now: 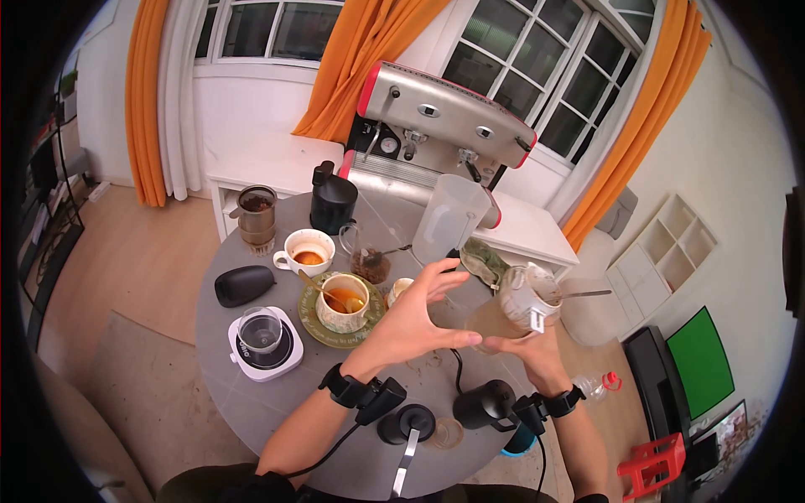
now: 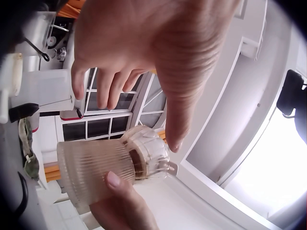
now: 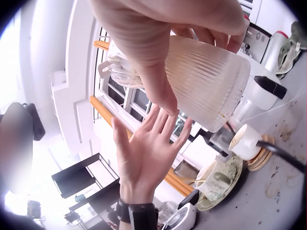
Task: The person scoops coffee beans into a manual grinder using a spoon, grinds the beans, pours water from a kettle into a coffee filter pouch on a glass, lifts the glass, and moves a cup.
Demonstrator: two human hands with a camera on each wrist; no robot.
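My right hand is curled round the ribbed glass jar, thumb on one side and fingers on the other, carrying it clear above the right edge of the round grey table. I judge the grip sits at mid-body so the jar can be tipped under control. My left hand is spread open just beside the jar, fingers straight and holding nothing; the left wrist view shows a gap between its fingertips and the glass, so it is close but not touching, probably placed to steady or catch.

The jar lies tilted well over, nearly on its side. Its long axis runs from the base by my right palm up and away to the right, the narrower capped end pointing away from me. A small tag hangs from it.

Further left on the table: a cup on a green saucer and a white scale.
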